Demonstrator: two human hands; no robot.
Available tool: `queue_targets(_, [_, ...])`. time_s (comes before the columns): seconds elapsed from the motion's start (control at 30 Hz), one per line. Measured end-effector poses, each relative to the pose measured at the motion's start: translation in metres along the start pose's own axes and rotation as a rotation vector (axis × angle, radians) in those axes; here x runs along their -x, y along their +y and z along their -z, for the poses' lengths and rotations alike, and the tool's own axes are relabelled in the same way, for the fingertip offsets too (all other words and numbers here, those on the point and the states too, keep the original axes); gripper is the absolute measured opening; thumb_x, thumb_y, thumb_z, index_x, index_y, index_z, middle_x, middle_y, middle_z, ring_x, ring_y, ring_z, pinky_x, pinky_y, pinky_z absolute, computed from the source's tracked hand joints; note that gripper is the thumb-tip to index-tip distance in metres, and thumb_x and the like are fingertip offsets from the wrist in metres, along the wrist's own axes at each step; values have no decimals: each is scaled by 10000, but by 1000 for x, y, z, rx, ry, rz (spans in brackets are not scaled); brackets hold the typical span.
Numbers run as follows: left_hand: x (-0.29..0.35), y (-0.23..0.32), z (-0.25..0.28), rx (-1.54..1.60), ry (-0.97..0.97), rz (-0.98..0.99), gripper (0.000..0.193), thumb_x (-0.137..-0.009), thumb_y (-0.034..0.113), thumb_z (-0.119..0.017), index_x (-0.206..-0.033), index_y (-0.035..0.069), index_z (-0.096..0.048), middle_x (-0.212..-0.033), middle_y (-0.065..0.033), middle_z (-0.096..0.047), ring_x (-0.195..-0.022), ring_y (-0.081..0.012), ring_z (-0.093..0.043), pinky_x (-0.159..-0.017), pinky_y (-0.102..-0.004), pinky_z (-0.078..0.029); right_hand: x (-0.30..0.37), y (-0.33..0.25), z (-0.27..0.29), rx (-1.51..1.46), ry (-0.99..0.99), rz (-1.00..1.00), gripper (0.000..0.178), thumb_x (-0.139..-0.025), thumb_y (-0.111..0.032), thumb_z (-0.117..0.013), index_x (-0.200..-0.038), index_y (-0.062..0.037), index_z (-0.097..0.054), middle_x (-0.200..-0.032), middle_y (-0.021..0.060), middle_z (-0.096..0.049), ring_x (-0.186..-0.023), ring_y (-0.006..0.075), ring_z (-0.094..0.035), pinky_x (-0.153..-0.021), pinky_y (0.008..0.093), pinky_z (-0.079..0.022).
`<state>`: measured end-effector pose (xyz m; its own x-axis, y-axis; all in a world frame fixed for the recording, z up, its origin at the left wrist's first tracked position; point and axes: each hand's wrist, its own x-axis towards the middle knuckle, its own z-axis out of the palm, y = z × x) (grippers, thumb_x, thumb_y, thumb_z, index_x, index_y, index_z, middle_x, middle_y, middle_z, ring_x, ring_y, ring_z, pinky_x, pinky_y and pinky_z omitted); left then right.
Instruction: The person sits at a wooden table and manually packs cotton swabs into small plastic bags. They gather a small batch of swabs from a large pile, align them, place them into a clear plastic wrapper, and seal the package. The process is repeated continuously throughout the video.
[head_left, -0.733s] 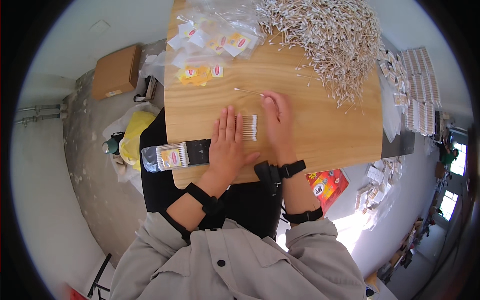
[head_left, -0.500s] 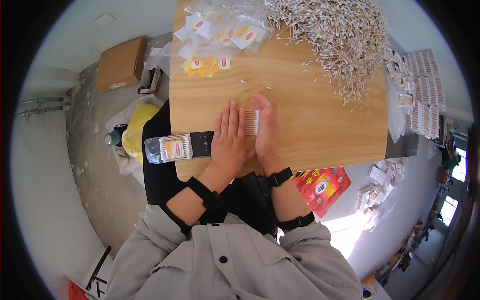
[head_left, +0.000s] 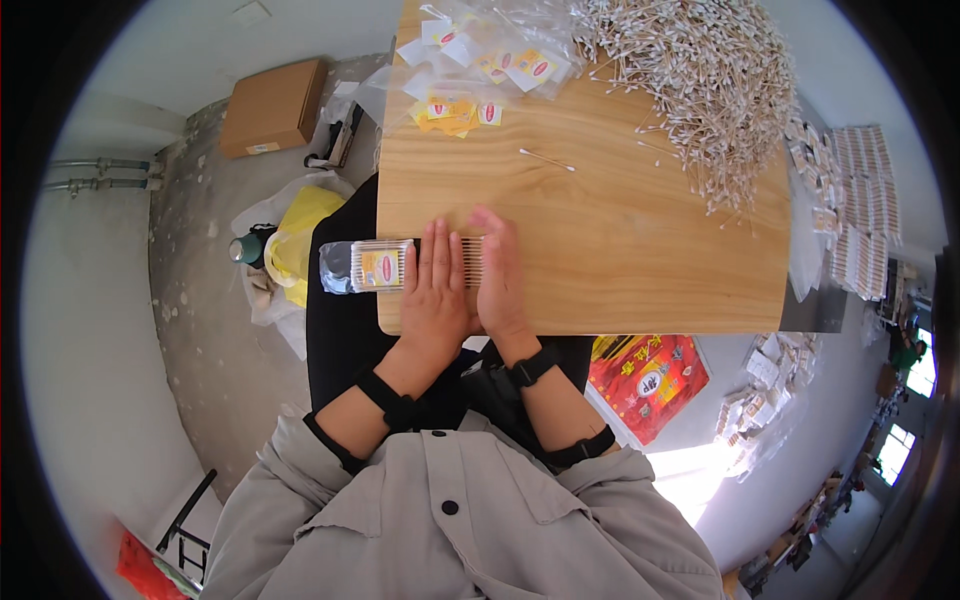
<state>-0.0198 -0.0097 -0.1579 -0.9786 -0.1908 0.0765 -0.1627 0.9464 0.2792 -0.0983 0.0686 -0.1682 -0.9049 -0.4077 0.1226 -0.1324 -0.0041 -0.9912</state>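
My left hand [head_left: 436, 290] lies flat with straight fingers over a row of cotton swabs [head_left: 473, 262], covering part of it. At the row's right end my right hand [head_left: 503, 285] stands on edge, fingers extended, its side against the swabs. Both thumbs come close together near the table's front edge. Just left of my left hand, touching or nearly so, sits a labelled pack of cotton swabs [head_left: 380, 267]. It rests on a dark strip, mostly hidden now, whose left end carries crumpled clear plastic [head_left: 336, 267] past the table edge.
A large heap of loose cotton swabs [head_left: 700, 90] covers the wooden table's [head_left: 640, 260] far right. Label cards [head_left: 450, 112] and clear bags lie far left; one single swab [head_left: 547, 160] lies mid-table. Stacked swab packs [head_left: 865, 190] stand right. A cardboard box [head_left: 272, 108] sits on the floor.
My hands have slid left along the dark strip with the swab row, closing the gap to the labelled pack. The whole view has also shifted a little.
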Motion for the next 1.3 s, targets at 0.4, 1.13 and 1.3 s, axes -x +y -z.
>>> queue_targets(0.4, [5, -3, 0, -38, -41, 39, 1129, -699, 608, -695, -1481, -84, -263, -1584, -261, -193, -1500, -354, -149, -1206, -507, -86, -6, 1, 9, 688, 226, 104, 403, -890, -41, -526, -1285, 30, -490, -1244, 213, -482, -1201, 396, -447, -1057, 453, -350])
queue_targets(1.13, [17, -12, 7, 23, -90, -2, 1150, -686, 626, -689, -1505, -50, -248, -1598, -208, -204, -1502, -307, -170, -1197, -520, -77, -25, 16, -11, 995, 179, 268, 383, -869, -49, -544, -1247, 9, -523, -1208, 185, -502, -1199, 388, -450, -1040, 492, -363])
queue_targets(1.3, [15, -13, 14, 96, -140, 10, 1109, -693, 516, -755, -1500, -54, -251, -1596, -211, -206, -1498, -319, -177, -1192, -529, -95, -23, 11, -14, 1033, 136, 255, 384, -882, -44, -534, -1261, 21, -517, -1199, 186, -501, -1194, 386, -453, -1047, 486, -358])
